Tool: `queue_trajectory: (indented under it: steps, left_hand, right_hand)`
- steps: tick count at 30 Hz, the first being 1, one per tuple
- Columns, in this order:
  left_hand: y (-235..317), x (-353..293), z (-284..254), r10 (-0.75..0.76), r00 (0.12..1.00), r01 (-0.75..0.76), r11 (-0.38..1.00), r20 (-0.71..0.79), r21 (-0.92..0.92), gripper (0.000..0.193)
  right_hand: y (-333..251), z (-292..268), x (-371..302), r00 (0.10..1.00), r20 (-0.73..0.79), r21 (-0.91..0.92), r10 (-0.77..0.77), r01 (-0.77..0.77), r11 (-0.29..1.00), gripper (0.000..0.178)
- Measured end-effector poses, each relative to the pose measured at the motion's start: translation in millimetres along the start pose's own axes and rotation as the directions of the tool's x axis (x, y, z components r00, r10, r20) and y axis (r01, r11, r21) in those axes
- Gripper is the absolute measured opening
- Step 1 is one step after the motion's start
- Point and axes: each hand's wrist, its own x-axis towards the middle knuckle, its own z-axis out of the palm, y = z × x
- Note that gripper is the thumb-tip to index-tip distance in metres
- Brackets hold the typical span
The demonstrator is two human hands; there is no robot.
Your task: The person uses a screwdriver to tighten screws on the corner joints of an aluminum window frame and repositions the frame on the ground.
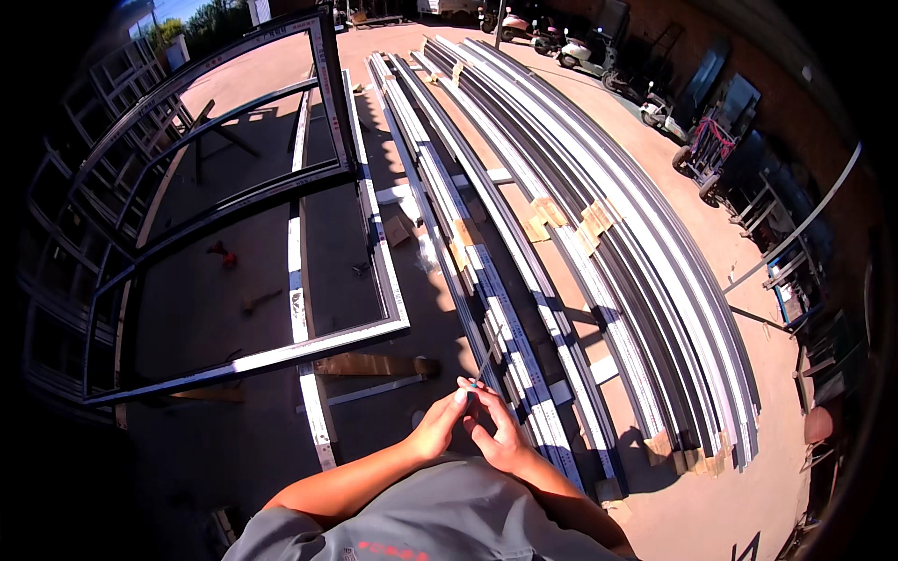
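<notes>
In front of my grey shirt (468, 510), my two hands meet with their fingertips together. My left hand (438, 427) is closed, its thumb and fingers pinched at the top. Closed as well, my right hand (499, 433) brings its curled fingers against the left fingertips. Something small and bluish-dark shows between the fingertips, too small to name. Just beyond and to the right lie long metal profiles (510, 341) with printed white film. Left of my hands, a dark window frame (248, 363) with white film on its edge rests on supports.
Bundled profiles (645, 252) with cardboard pieces (596, 224) stretch along the right. A wooden beam (374, 365) sticks out by the frame's near corner. Red tool (223, 252) lies on the ground at left. Scooters (587, 54) and a wheeled cart (711, 145) stand along the right wall.
</notes>
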Motion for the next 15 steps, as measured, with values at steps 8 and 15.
queue_trajectory:
  steps: [8,15]
  left_hand:
    - [48,71,-87,-0.031,0.991,0.035,0.999,-0.130,0.026,0.040]
    - [46,97,-148,0.085,0.705,-0.120,0.993,-0.704,0.000,0.029]
  right_hand:
    - [30,0,137,0.959,0.243,-0.174,-0.147,0.192,0.966,0.034]
    - [93,-15,249,0.950,0.286,-0.075,-0.125,0.152,0.985,0.036]
